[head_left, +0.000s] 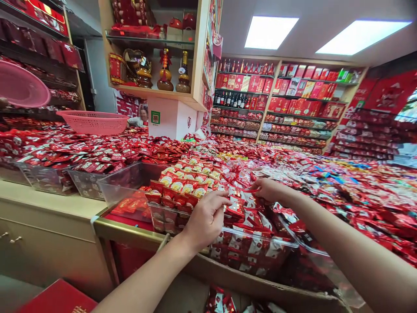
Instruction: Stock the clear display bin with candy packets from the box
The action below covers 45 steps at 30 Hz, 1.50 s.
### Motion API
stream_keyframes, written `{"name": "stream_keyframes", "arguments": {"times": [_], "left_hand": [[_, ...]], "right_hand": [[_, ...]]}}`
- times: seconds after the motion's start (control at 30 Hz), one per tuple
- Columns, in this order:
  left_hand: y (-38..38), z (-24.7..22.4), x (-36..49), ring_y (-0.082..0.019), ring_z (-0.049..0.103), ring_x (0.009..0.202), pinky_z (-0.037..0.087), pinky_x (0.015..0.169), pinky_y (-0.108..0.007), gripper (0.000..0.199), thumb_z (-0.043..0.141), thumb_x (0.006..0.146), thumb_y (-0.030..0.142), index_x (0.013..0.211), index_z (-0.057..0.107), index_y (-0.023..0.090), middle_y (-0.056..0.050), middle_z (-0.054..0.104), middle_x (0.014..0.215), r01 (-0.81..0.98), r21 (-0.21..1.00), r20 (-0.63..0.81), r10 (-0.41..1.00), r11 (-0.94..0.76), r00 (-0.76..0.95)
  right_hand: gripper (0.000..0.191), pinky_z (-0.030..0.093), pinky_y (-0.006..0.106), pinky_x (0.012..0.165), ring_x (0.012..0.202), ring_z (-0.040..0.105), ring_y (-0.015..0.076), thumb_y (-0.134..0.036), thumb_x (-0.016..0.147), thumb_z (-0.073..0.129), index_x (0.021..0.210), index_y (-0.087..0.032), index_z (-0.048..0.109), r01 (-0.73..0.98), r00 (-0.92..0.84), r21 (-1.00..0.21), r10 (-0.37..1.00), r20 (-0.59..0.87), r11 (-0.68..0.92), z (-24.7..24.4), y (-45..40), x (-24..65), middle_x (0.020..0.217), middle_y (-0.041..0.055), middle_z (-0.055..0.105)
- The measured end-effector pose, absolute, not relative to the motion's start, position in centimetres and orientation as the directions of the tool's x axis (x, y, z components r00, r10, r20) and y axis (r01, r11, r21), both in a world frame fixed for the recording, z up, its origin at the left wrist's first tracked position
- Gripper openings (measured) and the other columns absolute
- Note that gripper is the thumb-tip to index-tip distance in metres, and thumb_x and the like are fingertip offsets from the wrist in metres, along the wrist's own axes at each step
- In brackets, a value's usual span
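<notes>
My left hand (206,217) is over the front of a clear plastic bin (257,234), its bent fingertips touching red-and-white candy packets (235,208). Whether a packet is between those fingers cannot be made out. Farther right, my right hand (265,190) reaches into the same packets, fingers bent together at the edge of a red-and-white one. To the left of my hands stand rows of red packets with yellow-and-white round prints (182,184). Below my forearms is an open cardboard box (241,276) with a few red packets inside.
Heaps of wrapped candy (325,182) spread to the right and back. A partly filled clear bin (125,191) stands left. Pink baskets (94,123) are at the upper left. Shelves with bottles and boxes (241,82) line the back. A person (138,117) is partly visible behind the heaps.
</notes>
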State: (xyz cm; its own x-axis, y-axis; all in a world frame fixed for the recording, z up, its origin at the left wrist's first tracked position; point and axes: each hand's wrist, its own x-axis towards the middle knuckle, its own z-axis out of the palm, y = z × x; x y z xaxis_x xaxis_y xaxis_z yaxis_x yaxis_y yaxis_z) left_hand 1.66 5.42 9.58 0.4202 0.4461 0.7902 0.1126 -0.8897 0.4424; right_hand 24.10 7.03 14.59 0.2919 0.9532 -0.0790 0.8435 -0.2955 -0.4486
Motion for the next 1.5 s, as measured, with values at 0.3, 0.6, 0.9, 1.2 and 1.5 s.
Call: {"name": "stream_keyframes", "arguments": {"times": [0.3, 0.6, 0.9, 1.2, 1.5], "left_hand": [[5.6, 9.7, 1.7, -0.015, 0.053, 0.098, 0.042, 0.087, -0.032, 0.026, 0.041, 0.077, 0.003, 0.087, 0.060, 0.017, -0.008, 0.059, 0.099, 0.103, 0.434, 0.803, 0.436, -0.895, 0.405], [6.0, 9.8, 1.2, -0.015, 0.053, 0.098, 0.043, 0.086, -0.031, 0.026, 0.040, 0.077, 0.003, 0.084, 0.061, 0.017, -0.006, 0.059, 0.100, 0.092, 0.461, 0.817, 0.462, -0.883, 0.345], [6.5, 9.8, 0.9, -0.014, 0.054, 0.095, 0.043, 0.085, -0.030, 0.028, 0.039, 0.077, 0.002, 0.085, 0.060, 0.018, -0.004, 0.060, 0.098, 0.100, 0.479, 0.822, 0.486, -0.872, 0.296], [6.9, 9.5, 0.8, -0.018, 0.050, 0.087, 0.040, 0.080, -0.034, 0.036, 0.037, 0.073, 0.002, 0.096, 0.058, 0.019, -0.005, 0.060, 0.086, 0.334, 0.316, 0.747, 0.450, -0.888, 0.490], [6.5, 9.5, 1.0, -0.020, 0.051, 0.088, 0.036, 0.080, -0.036, 0.045, 0.036, 0.067, 0.000, 0.102, 0.058, 0.019, -0.006, 0.061, 0.085, 0.482, 0.177, 0.643, 0.472, -0.858, 0.603]], "right_hand": [[0.010, 0.040, 0.017, 0.040, 0.041, 0.045, 0.0042, -0.018, 0.083, 0.049, 0.088, -0.013, 0.056, 0.817, 0.294, -0.427, 0.917, -0.270, -0.388, 13.6, 6.9, 23.8, 0.060, -0.0049, 0.054], [0.007, 0.036, 0.015, 0.036, 0.037, 0.043, 0.0036, -0.011, 0.082, 0.048, 0.085, -0.012, 0.055, 0.714, 0.308, -0.597, 0.930, -0.200, -0.365, 15.0, 7.1, 23.9, 0.050, -0.0077, 0.048], [0.014, 0.045, 0.016, 0.043, 0.043, 0.052, 0.0055, -0.010, 0.081, 0.051, 0.095, -0.013, 0.052, 0.639, 0.100, -0.738, 0.975, -0.199, -0.216, 13.9, 8.8, 19.5, 0.050, -0.0059, 0.054], [0.012, 0.044, 0.019, 0.045, 0.049, 0.051, 0.0056, -0.022, 0.083, 0.051, 0.081, -0.011, 0.057, 0.835, 0.094, -0.527, 0.984, -0.149, -0.159, 12.6, 9.8, 18.3, 0.066, -0.0029, 0.057], [0.014, 0.048, 0.030, 0.066, 0.072, 0.057, 0.0127, -0.025, 0.082, 0.052, 0.084, -0.013, 0.058, 0.939, 0.061, -0.340, 0.998, 0.024, -0.049, 12.5, 9.2, 18.2, 0.083, 0.0017, 0.060]]}}
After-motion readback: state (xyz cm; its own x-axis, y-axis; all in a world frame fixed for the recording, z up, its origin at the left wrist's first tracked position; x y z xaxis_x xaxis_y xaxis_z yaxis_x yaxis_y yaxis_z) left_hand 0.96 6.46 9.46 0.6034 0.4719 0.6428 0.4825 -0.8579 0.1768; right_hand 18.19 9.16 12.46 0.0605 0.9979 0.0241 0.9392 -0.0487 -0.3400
